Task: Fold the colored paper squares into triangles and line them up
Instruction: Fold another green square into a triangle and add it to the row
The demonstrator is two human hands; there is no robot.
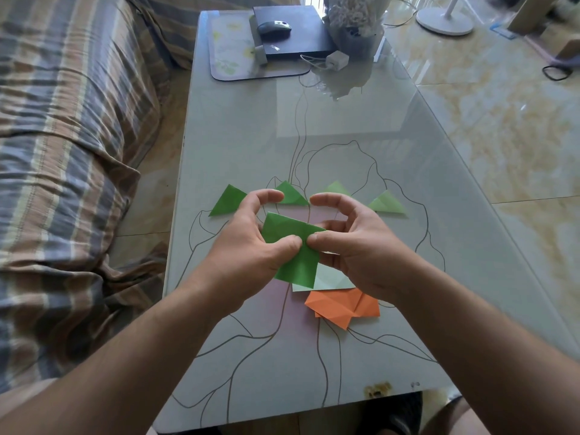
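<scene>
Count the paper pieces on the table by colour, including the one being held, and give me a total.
Dark green: 3, two folded triangles and the held sheet
Light green: 2 folded triangles
Pale mint: 1 sheet
Orange: at least 1, overlapping pile
Total: at least 7

Lighting: bright, soft daylight, entering from the far right side of the room.
Glare: broad pale sheen across the far half of the glass surface [345, 120]; reflections of far-edge items mirrored in it; glossy floor [502, 120] strongly washed out at the far right.
Shadows: faint and soft; slight darkening under the hands [301, 243] near the surface's middle.
Sharpness: centre reasonably crisp; far right corner of the room smeared and blurred.
Distortion: wide-angle stretch; surface edges splay outward toward the near side; forearms enlarged at the bottom corners.
Colour: slightly muted, mild haze.
</scene>
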